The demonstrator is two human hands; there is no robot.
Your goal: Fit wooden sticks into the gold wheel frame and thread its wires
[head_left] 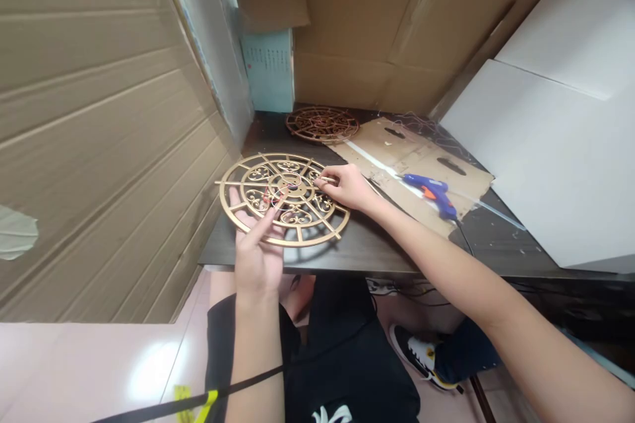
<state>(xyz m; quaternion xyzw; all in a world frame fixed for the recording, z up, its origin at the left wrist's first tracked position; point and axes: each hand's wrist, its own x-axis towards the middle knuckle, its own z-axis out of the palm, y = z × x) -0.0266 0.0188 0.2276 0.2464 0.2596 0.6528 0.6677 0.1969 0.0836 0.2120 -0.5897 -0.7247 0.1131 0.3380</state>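
Observation:
A round gold openwork wheel with spokes and scroll patterns is tilted above the front of the dark table. My left hand grips its near left part, fingers beneath and thumb on top. Thin reddish and white wire loops over the wheel's middle, close to that thumb. My right hand is closed in a pinch at the wheel's right side, near the hub. A small, pale, thin piece shows at its fingertips; its kind is unclear.
Behind lies a second, darker wheel. A blue glue gun with an orange trigger rests on a cardboard sheet. Tangled thin wires lie at the back right. Cardboard walls and white panels enclose the table.

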